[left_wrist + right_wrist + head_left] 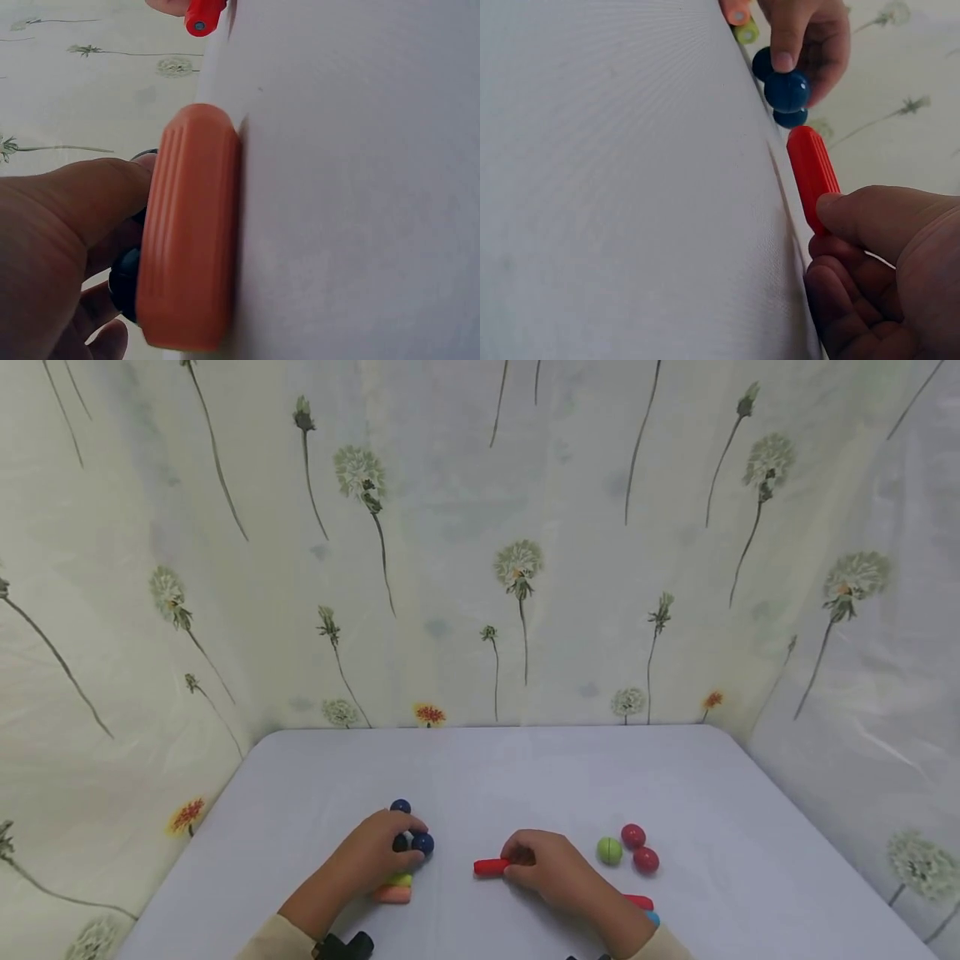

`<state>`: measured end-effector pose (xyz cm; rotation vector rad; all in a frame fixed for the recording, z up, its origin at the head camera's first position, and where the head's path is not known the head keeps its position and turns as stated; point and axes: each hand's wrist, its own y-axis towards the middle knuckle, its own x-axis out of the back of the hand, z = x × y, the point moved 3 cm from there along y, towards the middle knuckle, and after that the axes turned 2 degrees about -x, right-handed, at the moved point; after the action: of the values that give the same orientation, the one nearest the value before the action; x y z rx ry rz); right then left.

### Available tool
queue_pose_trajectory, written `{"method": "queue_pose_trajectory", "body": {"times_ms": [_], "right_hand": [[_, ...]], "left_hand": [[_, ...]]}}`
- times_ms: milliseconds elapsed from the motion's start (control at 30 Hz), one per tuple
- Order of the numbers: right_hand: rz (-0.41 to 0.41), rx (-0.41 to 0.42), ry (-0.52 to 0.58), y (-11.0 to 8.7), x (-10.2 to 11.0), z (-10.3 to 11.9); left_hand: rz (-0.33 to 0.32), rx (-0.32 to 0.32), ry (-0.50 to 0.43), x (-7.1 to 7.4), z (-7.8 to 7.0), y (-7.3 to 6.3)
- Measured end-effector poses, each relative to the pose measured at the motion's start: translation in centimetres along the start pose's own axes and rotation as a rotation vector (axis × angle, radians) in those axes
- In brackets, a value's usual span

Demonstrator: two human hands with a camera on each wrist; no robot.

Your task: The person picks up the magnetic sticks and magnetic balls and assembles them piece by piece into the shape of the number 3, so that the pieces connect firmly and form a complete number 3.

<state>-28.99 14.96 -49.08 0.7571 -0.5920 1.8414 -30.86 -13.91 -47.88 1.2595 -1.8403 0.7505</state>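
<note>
Closest to me is a cream sleeve (276,942), with a black thing (347,946) at the wrist. Out of it comes the person's left hand (378,850), and its thumb and fingers are bent round a blue ball (423,845), holding it. An orange stick (392,895) lies by that hand on the white table (525,768), on my side, and a yellow-green stick (401,880) lies right next to it. Two more blue balls (401,807) sit close to the held one. In the middle, the right hand (555,872) pinches a red stick (490,867) by one end, and the other end points over to the blue balls. I can't tell if that stick touches the table. Past that hand sits a green ball (610,851), and just to its right are two red balls (633,836), one a bit farther back. Another red stick (640,902) and a light blue thing (654,919) poke out from behind the right arm, partly hidden. On the far right hangs a cloth (847,660) with puffy flowers on it, and it goes along behind the table too
</note>
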Motion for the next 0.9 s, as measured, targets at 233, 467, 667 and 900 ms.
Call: {"method": "queue_pose_trajectory", "body": {"times_ms": [233,467,667,900], "right_hand": [[0.011,-0.017,0.029,0.3,-0.1,-0.2],[-0.001,0.001,0.025,0.2,-0.2,-0.9],[0.018,-0.019,0.052,0.3,-0.1,-1.1],[0.025,-0.028,0.078,0.2,0.0,-1.1]], "left_hand": [[0.000,-0.049,0.020,0.3,-0.7,0.2],[0.041,-0.045,0.016,-1.0,-1.8,0.6],[0.041,-0.102,0.064,-1.1,-2.8,0.7],[0.095,-0.082,0.041,-1.7,-4.1,1.3]]}}
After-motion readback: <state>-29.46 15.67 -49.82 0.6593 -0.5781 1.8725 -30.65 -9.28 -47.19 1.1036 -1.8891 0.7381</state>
